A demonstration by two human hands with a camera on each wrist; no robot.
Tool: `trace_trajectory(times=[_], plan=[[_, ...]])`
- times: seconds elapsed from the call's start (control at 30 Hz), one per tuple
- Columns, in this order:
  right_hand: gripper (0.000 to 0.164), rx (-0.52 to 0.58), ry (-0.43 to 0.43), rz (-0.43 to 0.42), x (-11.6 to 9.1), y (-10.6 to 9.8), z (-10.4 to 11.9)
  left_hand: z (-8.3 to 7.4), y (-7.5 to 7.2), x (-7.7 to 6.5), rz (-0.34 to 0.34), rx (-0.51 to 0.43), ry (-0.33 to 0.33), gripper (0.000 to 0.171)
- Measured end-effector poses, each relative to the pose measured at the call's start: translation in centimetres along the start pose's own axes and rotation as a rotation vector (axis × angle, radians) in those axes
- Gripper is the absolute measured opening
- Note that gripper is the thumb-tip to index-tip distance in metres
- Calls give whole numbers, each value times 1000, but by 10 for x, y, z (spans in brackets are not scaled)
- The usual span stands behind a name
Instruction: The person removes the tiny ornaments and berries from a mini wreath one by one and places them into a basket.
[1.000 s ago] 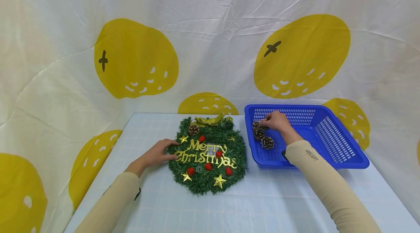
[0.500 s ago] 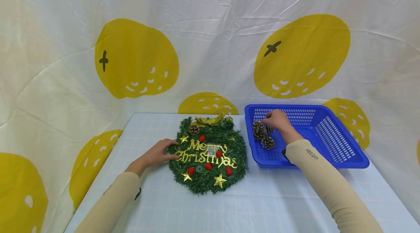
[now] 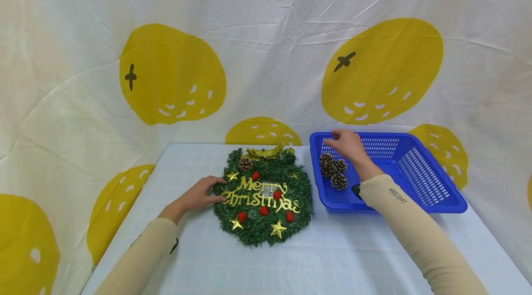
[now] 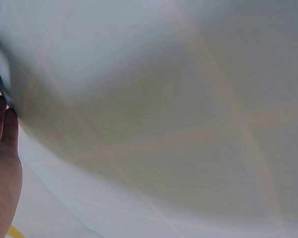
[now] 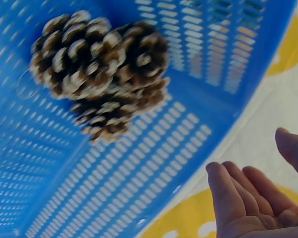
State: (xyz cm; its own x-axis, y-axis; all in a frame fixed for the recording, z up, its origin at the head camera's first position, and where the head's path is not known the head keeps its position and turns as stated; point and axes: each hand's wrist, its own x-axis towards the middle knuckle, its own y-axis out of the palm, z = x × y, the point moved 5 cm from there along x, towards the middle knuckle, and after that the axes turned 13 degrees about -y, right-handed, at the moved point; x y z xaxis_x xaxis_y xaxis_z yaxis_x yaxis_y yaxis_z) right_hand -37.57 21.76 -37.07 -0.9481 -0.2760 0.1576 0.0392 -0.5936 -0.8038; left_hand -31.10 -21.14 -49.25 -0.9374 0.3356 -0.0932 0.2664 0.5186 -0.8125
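Note:
A green Christmas wreath [image 3: 257, 228] lies on the table, bearing gold "Merry Christmas" lettering [image 3: 253, 199], red balls, gold stars and one pinecone [image 3: 245, 164]. At its left edge my left hand [image 3: 203, 193] rests with relaxed fingers; the left wrist view shows only part of that hand [image 4: 4, 163]. Several white-tipped pinecones [image 3: 338, 181] sit together at the left end of a blue basket [image 3: 446, 202]. My right hand [image 3: 348, 145] is raised above them, thumb apart from the fingers, holding nothing. The right wrist view has that hand [image 5: 258, 203] beside the basket rim.
A light checked cloth covers the table [image 3: 249, 272]. Behind it hangs a white curtain [image 3: 274, 78] printed with large yellow fruit. The basket's raised walls stand around the pinecones, and a gold ribbon [image 3: 266, 152] tops the wreath.
My right hand has let go of a pinecone, which now lies with the others in the basket. It has risen away and its fingers have spread. The left hand and wreath stay put.

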Motion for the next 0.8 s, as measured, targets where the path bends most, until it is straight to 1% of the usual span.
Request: trace_trajectory(times=[0.13, 0.27, 0.53, 0.67, 0.8], plan=[[58, 29, -27, -14, 1, 4, 18, 1, 0, 1, 3, -4, -8, 57], [58, 63, -44, 5, 1, 10, 35, 2, 1, 1, 7, -2, -12, 58], [58, 71, -116, 39, -5, 22, 68, 3, 2, 2, 9, -8, -14, 59], [58, 71, -145, 56, -11, 29, 78, 3, 3, 2, 9, -5, 0, 58], [57, 91, -148, 67, -16, 35, 83, 3, 2, 2, 9, -3, 5, 58]])
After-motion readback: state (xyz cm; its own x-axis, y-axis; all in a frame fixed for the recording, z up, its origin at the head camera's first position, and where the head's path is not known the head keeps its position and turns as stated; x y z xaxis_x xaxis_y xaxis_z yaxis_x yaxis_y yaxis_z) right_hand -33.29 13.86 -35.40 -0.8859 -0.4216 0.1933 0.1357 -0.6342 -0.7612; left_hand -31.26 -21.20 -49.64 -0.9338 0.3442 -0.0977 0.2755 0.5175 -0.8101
